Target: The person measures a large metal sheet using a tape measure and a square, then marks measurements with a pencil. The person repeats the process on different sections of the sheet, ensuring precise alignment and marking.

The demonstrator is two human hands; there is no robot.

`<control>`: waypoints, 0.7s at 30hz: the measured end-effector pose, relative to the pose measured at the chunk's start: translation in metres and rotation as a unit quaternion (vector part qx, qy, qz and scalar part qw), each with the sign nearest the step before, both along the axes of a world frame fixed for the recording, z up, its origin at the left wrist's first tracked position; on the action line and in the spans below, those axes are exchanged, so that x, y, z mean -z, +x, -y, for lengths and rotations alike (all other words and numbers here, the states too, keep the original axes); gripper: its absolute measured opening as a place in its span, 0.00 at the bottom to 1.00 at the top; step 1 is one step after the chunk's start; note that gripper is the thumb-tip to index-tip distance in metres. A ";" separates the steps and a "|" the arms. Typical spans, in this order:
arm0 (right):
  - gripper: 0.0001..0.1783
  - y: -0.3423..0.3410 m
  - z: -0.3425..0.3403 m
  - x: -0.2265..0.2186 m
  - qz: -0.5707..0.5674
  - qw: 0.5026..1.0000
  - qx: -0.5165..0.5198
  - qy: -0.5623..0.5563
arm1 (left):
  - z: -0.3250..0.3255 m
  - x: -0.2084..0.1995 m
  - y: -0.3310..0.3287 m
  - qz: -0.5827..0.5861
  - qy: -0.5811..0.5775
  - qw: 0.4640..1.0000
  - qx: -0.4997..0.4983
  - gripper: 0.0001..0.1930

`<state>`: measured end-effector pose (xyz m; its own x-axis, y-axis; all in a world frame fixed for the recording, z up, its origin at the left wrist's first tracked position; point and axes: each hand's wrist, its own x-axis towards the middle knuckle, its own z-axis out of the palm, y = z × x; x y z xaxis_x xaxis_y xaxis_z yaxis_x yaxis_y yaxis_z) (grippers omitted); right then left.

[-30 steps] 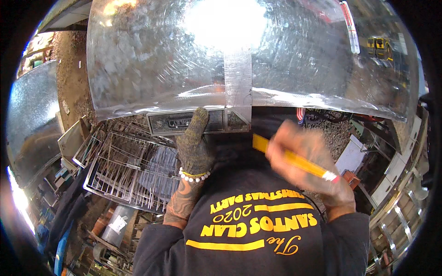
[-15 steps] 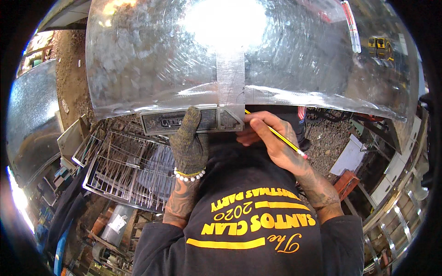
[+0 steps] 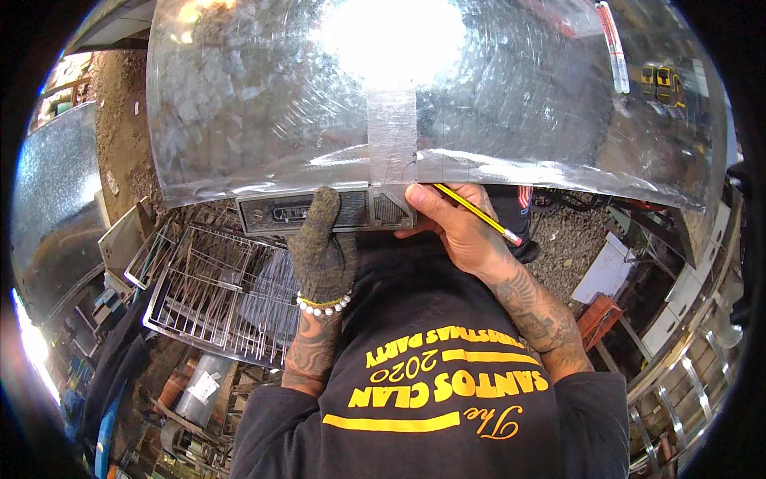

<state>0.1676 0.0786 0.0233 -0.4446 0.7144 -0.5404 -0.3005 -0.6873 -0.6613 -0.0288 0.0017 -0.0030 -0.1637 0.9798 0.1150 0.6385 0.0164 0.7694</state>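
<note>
My left hand (image 3: pixel 323 251), in a grey knit glove, is closed around the dark handle of a try square (image 3: pixel 263 214), its thumb lying on top. The handle sits along the near edge of a shiny metal sheet (image 3: pixel 255 120), and the wide steel blade lies flat on the sheet, pointing away from me. My bare right hand (image 3: pixel 471 227) is at the square's right corner with its thumb on it. A yellow pencil (image 3: pixel 477 212) with a pink eraser is held in that hand, its eraser end toward me; its tip is hidden near the sheet's edge.
On the sheet's right side lie a slim red-and-white item (image 3: pixel 613 52) and a yellow-and-black tool (image 3: pixel 661 85). A wire rack (image 3: pixel 211 287) stands below at left. Gravel, a white panel (image 3: pixel 602 267) and a rust-red metal piece (image 3: pixel 598 319) are at lower right.
The square has slid slightly left along the sheet's edge with my left hand. My right hand has shifted left too, and its thumb now rests on the square's corner.
</note>
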 end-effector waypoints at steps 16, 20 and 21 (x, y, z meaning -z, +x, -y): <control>0.19 -0.003 -0.002 0.002 -0.016 1.000 -0.017 -0.002 | 0.000 -0.008 -0.001 0.085 -0.038 0.996 -0.007 0.16; 0.19 -0.002 -0.003 0.001 -0.016 1.000 -0.020 -0.007 | 0.003 0.000 -0.004 0.123 -0.055 0.991 -0.014 0.18; 0.19 -0.001 -0.003 0.002 -0.013 1.000 -0.020 -0.010 | 0.003 0.000 -0.005 0.077 -0.045 0.996 -0.010 0.18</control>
